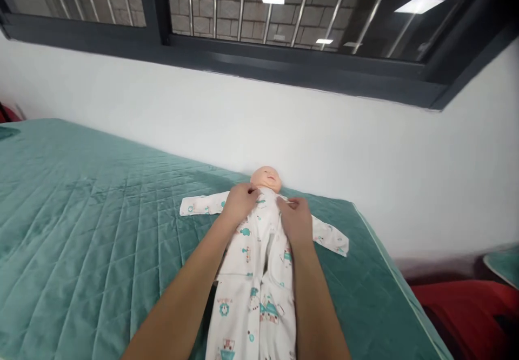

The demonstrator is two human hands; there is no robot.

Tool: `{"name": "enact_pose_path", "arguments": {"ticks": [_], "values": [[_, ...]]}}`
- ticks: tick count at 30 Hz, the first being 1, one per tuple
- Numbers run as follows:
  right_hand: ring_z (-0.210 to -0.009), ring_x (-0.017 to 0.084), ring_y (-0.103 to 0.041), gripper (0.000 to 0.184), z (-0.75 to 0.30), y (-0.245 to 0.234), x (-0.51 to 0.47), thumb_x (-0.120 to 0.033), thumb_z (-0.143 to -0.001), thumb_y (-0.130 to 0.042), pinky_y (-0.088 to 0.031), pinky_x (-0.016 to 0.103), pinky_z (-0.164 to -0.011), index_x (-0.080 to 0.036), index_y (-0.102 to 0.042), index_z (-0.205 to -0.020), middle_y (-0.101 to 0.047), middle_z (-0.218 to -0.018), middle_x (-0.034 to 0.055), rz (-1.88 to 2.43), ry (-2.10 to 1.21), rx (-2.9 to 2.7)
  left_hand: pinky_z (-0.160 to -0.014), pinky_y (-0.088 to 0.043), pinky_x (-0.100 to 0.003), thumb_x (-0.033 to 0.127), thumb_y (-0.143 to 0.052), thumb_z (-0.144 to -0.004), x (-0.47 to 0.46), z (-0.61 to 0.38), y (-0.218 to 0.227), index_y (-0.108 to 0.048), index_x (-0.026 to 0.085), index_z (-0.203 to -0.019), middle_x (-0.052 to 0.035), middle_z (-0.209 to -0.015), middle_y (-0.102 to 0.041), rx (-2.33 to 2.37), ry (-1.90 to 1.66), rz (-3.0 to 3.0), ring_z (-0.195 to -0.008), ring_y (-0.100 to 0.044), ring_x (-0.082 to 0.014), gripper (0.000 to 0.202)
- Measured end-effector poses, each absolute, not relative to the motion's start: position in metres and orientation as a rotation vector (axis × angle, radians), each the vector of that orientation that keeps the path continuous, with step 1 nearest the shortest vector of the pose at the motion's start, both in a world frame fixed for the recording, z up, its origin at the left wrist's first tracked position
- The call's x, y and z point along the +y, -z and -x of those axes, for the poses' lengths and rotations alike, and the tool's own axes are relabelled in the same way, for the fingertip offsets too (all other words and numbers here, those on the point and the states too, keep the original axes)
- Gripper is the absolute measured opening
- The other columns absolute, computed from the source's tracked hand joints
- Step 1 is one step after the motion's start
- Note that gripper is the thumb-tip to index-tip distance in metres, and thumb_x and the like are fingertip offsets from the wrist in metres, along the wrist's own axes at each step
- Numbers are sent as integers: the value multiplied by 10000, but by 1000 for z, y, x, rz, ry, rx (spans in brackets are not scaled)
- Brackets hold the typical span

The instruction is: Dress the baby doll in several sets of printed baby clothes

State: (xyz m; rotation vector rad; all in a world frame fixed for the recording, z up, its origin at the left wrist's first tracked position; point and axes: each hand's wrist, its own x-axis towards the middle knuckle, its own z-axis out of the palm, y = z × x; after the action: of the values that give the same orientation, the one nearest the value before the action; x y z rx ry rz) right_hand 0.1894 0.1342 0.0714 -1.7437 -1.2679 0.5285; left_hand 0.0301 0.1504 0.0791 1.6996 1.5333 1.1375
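Note:
A baby doll (266, 178) lies on its back, its head close to the white wall. Over its body is a white printed baby romper (253, 284), with both sleeves spread out sideways. My left hand (240, 202) pinches the romper's cloth by the neckline, on the left of the doll's chest. On the other side, my right hand (297, 217) has its fingers closed on the neckline cloth too. Below the chest the romper's front gapes in a narrow slit. The doll's arms and legs do not show, and my fingertips are partly hidden.
A green quilted cover (101, 230) spreads under the doll. Behind it stands the white wall (194, 111), with a dark-framed barred window (263, 57) above. Past the right edge of the cover is something red (466, 317).

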Motion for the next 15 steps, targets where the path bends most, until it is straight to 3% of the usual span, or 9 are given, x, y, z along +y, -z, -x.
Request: {"name": "enact_pose_path", "arguments": {"ticks": [3,9,15], "values": [[-773,249,-618,386,-195,-67,132,-525,-699,-639,-417,323,-670,-210,-556,-906,-678,-843,81,1760,-490,-1219,-592,-365,-240,323,-521,-840,147,-19,-77,-635,155,-675,24,-632,-569,1376,-1141,-1605,-627,-494,-124,262],[-732,247,-589,293,-199,-70,133,-522,-775,-556,-385,333,-652,-230,-575,-762,-687,-781,69,1907,-455,-1329,-507,-368,-225,327,-616,-789,141,-3,-84,-692,163,-885,22,-669,-599,1314,-994,-1494,-519,-483,-100,205],[-729,231,-600,284,-203,-66,134,-479,-771,-543,-404,318,-656,-221,-616,-676,-700,-753,52,1800,-451,-1353,-695,-464,-256,230,-584,-803,145,-15,-80,-665,165,-809,-22,-832,-695,1390,-1131,-1693,-731,-605,-144,104]]}}
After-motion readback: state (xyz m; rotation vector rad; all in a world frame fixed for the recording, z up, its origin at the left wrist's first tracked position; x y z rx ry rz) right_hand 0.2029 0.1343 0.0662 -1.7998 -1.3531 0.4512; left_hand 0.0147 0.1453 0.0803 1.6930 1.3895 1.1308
